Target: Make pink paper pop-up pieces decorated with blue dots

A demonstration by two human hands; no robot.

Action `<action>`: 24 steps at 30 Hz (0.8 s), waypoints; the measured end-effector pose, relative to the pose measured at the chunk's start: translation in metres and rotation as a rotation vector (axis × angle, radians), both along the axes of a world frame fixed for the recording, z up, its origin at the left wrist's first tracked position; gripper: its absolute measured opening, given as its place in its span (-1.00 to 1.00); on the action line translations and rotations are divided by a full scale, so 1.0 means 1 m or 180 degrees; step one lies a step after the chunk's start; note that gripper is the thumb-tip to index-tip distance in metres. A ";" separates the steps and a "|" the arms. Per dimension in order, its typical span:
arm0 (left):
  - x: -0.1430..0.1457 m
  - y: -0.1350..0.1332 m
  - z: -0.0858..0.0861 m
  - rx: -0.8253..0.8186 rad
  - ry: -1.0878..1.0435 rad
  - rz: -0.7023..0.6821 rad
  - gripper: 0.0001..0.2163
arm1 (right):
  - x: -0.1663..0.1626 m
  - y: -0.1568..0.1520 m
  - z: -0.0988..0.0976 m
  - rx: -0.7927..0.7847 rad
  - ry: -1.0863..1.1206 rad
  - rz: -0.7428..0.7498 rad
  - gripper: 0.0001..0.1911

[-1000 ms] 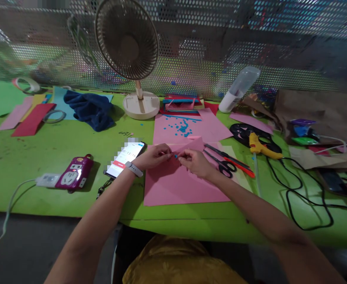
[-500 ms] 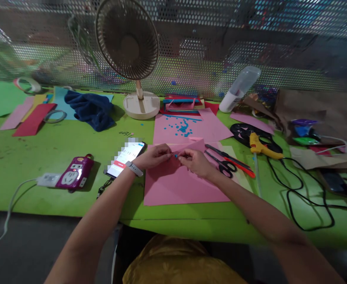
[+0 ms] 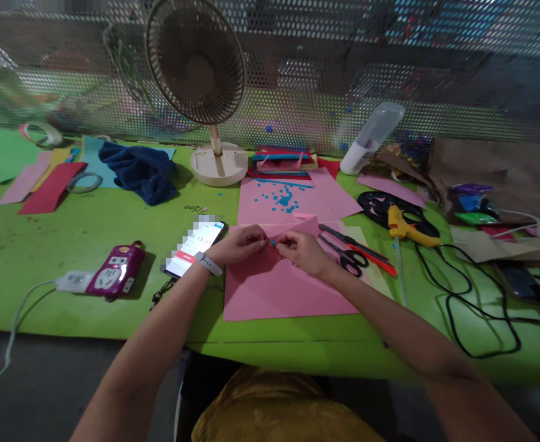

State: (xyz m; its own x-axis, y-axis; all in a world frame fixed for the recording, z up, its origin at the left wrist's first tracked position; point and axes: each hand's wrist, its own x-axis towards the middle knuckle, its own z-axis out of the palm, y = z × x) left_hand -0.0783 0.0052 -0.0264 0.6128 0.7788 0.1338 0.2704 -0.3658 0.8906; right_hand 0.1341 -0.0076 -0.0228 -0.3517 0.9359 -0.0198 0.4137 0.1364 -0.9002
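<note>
Head | left hand (image 3: 243,244): pinched closed, contents unclear | right hand (image 3: 304,252): pinching blue piece (image 3: 272,244)

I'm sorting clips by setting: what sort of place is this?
Probably a craft workspace, judging by the black-handled scissors, the yellow glue gun and the small blue bits scattered on a pink sheet.

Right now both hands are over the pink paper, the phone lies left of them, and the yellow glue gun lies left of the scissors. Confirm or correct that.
One correction: in the head view, the yellow glue gun lies right of the scissors. The left hand and right hand are over the pink paper, with the phone left of them.
</note>
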 end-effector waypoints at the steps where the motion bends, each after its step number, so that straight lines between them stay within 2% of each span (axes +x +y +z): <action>1: 0.000 0.000 0.001 0.0004 0.0017 0.0002 -0.72 | 0.000 0.000 0.000 0.0034 -0.0022 0.0003 -0.87; 24: 0.000 -0.001 0.004 -0.0046 0.0114 0.0022 -0.70 | 0.000 0.002 -0.002 0.0405 -0.0327 -0.0100 -0.89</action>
State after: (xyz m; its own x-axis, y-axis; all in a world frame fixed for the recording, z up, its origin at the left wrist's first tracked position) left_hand -0.0781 0.0041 -0.0221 0.6117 0.7847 0.1006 0.3048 -0.3510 0.8854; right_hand 0.1338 -0.0055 -0.0248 -0.3245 0.9436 0.0652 0.5084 0.2321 -0.8293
